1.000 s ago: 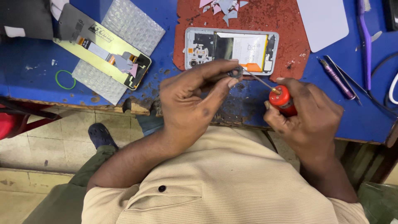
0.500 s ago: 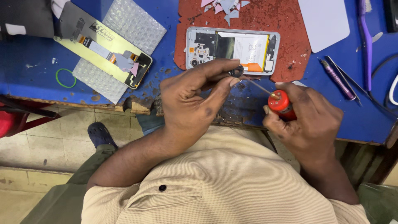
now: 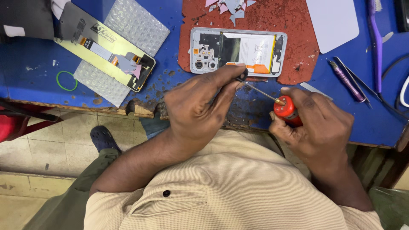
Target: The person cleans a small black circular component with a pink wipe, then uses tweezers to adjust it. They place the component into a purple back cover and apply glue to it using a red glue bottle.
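Little has moved: right hand (image 3: 319,127) still grips the red screwdriver (image 3: 286,108), left hand (image 3: 200,104) keeps pinching a small dark part (image 3: 243,75) at its tip, just below the opened phone (image 3: 237,51).

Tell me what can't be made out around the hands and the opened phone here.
Head view:
- Small dark part in the left hand: fingertips cover it; kind unclear.
- Screwdriver tip: hidden behind that part.
- Red handle: right hand covers its end.
- Opened phone screws: too small.
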Available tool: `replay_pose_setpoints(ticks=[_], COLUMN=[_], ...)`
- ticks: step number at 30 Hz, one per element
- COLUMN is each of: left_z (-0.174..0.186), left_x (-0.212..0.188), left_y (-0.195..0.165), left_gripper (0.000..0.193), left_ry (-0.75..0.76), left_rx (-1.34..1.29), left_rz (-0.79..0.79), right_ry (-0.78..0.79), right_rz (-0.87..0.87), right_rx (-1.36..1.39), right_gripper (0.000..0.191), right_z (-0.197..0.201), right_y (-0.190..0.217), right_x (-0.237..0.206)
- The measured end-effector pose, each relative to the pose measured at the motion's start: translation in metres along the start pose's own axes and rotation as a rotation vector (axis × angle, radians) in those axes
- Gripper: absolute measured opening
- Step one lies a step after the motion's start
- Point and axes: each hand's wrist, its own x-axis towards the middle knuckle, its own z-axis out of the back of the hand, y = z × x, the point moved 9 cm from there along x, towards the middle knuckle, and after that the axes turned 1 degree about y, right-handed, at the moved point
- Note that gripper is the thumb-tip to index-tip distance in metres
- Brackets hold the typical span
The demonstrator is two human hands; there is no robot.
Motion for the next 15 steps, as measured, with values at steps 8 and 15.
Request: replay_pose_setpoints(ticks=[8,15], left_z=[-0.004,-0.015], left_x=[-0.001,-0.004], left_y=[0.006,0.035], left_gripper=[0.022,0.029], left_ry=[0.017,0.068], left_rx=[-0.081,-0.521], left_rz=[0.048,0.332], right_ry=[-0.026,-0.042], right_rz=[-0.034,-0.129], right_rx=[0.041,0.101], right_gripper=[0.041,0.036], right_z=[0.002,0.007], right_y=[-0.001,-0.006], right_x=[-0.003,0.0])
